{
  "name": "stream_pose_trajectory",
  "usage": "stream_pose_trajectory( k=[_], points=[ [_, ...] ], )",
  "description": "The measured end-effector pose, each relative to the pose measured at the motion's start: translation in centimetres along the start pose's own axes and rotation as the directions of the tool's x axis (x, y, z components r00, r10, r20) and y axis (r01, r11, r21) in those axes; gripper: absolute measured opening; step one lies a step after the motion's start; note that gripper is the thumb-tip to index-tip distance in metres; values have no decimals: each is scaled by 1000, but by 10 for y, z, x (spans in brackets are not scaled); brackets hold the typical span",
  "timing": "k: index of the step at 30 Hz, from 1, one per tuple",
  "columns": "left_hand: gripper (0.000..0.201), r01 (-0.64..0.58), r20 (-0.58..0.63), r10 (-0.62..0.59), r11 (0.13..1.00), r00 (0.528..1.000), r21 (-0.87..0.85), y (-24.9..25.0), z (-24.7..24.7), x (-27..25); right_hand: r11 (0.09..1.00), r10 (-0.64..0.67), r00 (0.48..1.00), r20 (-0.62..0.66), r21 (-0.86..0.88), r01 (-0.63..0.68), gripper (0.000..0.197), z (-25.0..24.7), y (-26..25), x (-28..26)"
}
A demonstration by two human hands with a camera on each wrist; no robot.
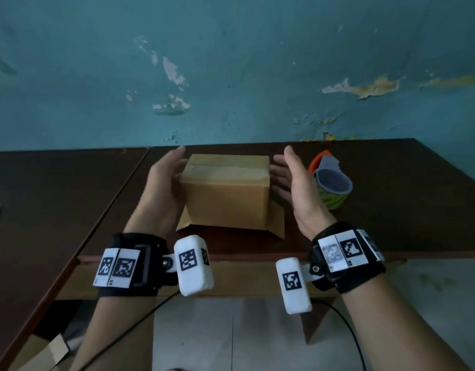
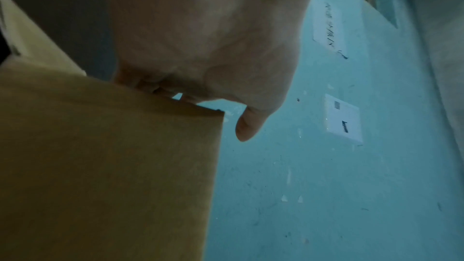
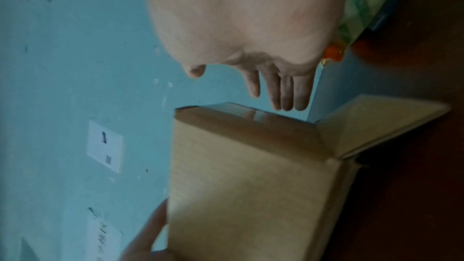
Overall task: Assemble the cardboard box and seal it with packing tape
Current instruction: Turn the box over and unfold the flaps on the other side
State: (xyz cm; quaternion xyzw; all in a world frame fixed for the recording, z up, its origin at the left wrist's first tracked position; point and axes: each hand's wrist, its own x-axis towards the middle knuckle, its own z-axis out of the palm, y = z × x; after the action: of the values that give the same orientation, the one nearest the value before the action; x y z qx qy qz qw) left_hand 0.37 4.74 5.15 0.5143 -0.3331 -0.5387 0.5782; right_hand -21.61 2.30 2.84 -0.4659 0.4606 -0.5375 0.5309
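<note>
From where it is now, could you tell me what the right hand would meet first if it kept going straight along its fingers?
Probably the teal wall behind the table; the right hand points past the cardboard box, beside its right face. Depth is unclear.

Dark brown wooden table [image 1: 391, 210] hard against a peeling teal wall [image 1: 231, 62].

Beyond the table's far edge the wall's paint is flaking in pale and yellow patches; a white square wall plate [image 2: 342, 118] and a white paper notice [image 2: 328, 25] sit on it. Below the near edge, pale floor tiles [image 1: 193, 336], a black cable [image 1: 349, 330], and a loose cardboard scrap [image 1: 51, 352] at the near left corner.
</note>
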Motion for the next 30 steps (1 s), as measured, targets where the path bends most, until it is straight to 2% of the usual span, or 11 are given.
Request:
stream_pose_trajectory(
  k=[2, 5, 8, 13, 14, 16, 18, 22, 24, 27, 30],
  points=[
    [53, 44, 90, -42, 999, 995, -18, -2, 4, 0, 996, -44, 999, 27, 83, 42, 55, 6, -1, -2],
    [47, 109, 84, -110, 994, 990, 21, -9, 13, 0, 996, -62, 995, 80, 64, 57, 68, 15, 3, -1],
    [38, 157, 67, -159, 987, 985, 27, -17, 23, -4, 997, -57, 997, 54, -47, 59, 49, 18, 12, 2],
    [37, 202, 77, -205, 978, 976, 41, -25, 26, -8, 998, 21, 999, 36, 62, -24, 30, 8, 23, 6],
    [37, 209, 81, -211, 977, 974, 31, -25, 25, -9, 994, 55, 998, 41, 95, -59, 33, 8, 24, 6],
    [36, 215, 89, -216, 976, 972, 24, -26, 24, -9, 988, 120, 992, 47, 96, -124, 55, 9, 26, 4],
    [36, 213, 88, -214, 977, 973, 24, -27, 23, -8, 989, 123, 991, 51, 79, -127, 70, 10, 31, 6],
    [34, 198, 65, -199, 980, 978, 25, -29, 25, -7, 989, 122, 992, 42, 83, -125, 74, 13, 27, 5],
    [35, 183, 82, -184, 983, 979, 23, -29, 24, -6, 987, 131, 991, 30, 86, -133, 65, 14, 22, 0],
    [38, 121, 142, -120, 993, 983, 4, -29, 23, -4, 972, 165, 985, 41, 160, -169, 41, 8, 21, 1],
    [38, 40, 161, -38, 999, 986, -8, -26, 22, 0, 964, 175, 984, 35, 199, -178, 35, 5, 23, 3]
  ],
)
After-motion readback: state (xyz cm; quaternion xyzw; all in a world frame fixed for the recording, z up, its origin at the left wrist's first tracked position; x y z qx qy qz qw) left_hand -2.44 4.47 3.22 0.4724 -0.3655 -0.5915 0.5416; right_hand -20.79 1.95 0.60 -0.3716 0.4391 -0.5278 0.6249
